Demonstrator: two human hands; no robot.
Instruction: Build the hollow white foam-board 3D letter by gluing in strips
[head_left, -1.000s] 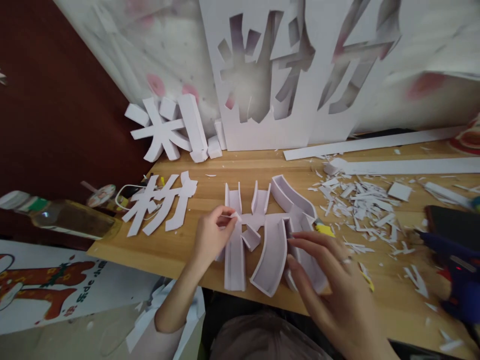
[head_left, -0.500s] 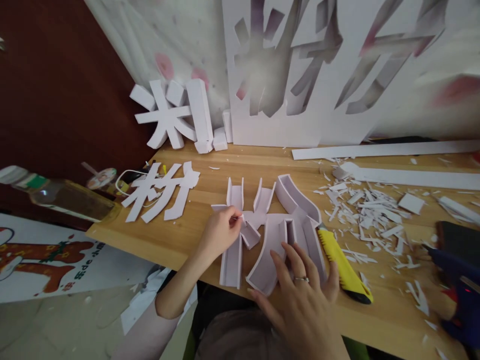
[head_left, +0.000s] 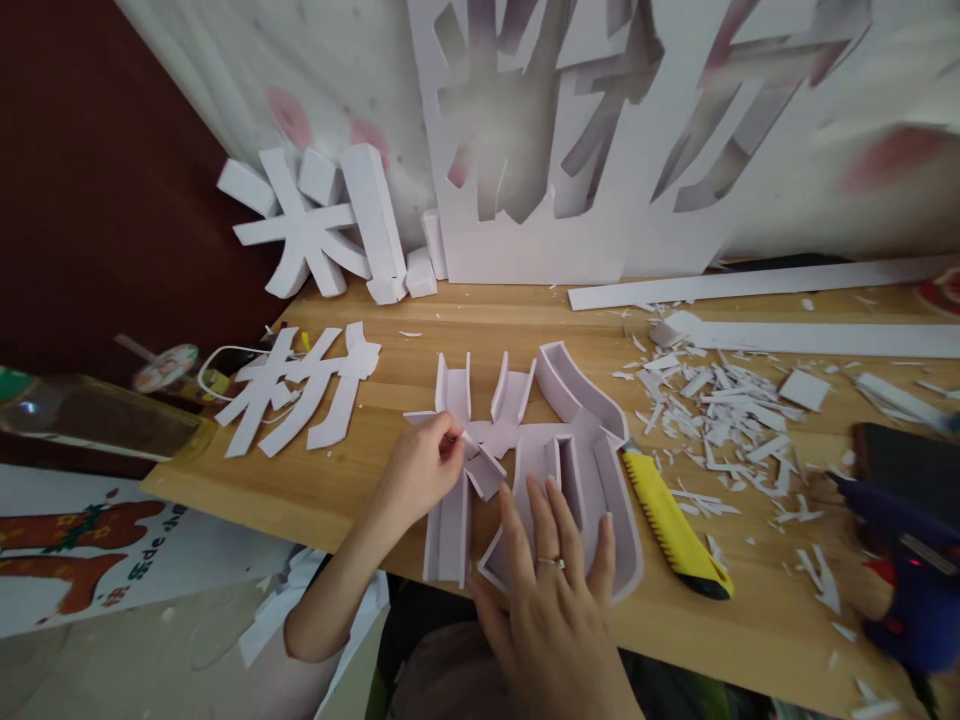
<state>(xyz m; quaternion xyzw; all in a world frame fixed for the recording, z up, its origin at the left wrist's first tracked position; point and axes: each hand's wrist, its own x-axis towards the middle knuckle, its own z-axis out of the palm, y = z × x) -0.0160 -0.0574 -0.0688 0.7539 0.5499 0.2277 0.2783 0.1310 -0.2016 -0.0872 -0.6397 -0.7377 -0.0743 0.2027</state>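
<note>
A white foam character with raised side walls (head_left: 448, 530) lies on the wooden table in front of me. My left hand (head_left: 424, 465) is closed in a pinch at its left part, beside a short angled wall strip; what the fingertips hold is too small to make out. My right hand (head_left: 559, 590), with a ring on one finger, rests spread over the lower right part of the character. Just right of the character lies a yellow cutter (head_left: 671, 520).
Foam scraps (head_left: 731, 410) and a blue glue gun (head_left: 919, 590) are on the right. Flat cut-out pieces (head_left: 300, 385), a bottle (head_left: 97, 415) and a cable lie left. Finished foam shapes (head_left: 300, 225) and a cut board (head_left: 525, 255) stand behind; long strips (head_left: 832, 338) lie back right.
The view has shifted, so the table items appear moved slightly left. My right hand has moved left and up over the character. My left hand remains pinched at the same spot.
</note>
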